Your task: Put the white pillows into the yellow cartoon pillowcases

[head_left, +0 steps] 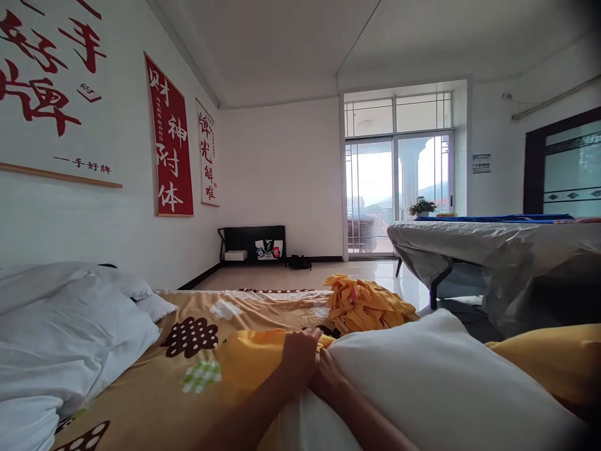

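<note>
My left hand (300, 354) has its fingers curled over the edge of a yellow cloth cover (253, 360) that lies on the bed. My right hand (331, 378) lies right beside it and touches it. This hand presses against the near end of a big white pillow (436, 376), and its fingers are hidden between pillow and cover. The pillow stretches to the right in the foreground, and more yellow cloth (554, 360) shows beyond it at the right edge. A crumpled yellow cloth heap (364, 304) sits just behind my hands.
The bed sheet (154, 401) is yellow with brown and green patterns. White pillows (66, 332) are piled at the left against the wall. A table under a grey plastic cover (493, 247) stands at the right. Beyond the bed are a shiny tiled floor and a glass balcony door (399, 194).
</note>
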The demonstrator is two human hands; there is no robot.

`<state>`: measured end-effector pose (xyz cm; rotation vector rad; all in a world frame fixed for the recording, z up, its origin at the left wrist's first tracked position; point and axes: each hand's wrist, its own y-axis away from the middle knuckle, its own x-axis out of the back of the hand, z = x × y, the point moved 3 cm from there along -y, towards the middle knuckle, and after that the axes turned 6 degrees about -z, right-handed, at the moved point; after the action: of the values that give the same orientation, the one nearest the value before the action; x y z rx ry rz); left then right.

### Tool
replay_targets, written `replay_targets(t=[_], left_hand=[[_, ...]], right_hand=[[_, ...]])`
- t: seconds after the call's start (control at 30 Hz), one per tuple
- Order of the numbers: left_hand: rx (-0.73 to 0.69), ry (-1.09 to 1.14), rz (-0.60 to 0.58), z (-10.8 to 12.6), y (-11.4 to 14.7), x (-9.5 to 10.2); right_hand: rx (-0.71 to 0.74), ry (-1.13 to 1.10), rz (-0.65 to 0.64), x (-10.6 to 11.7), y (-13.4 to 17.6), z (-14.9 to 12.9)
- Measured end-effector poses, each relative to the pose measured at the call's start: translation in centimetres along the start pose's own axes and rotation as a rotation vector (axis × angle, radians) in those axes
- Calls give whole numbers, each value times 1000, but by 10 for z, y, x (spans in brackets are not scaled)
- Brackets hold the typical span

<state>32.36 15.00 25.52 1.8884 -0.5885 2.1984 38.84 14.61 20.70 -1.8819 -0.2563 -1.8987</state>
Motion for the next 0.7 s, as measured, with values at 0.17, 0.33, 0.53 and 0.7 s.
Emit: replay_targets(t=[0.17,0.33,0.53,0.7], left_hand=[[88,43,-27,-34,23,-27],[112,114,-43,-58,41,-37],[22,213,7,-29,39,-28],[111,252,-2,-29,-4,-18]], right_hand=[[40,-106,13,18,17,34],[175,-256,-83,65,35,57],[-123,-118,-169,48,49,93],[-133,-32,-99,39,53,36]])
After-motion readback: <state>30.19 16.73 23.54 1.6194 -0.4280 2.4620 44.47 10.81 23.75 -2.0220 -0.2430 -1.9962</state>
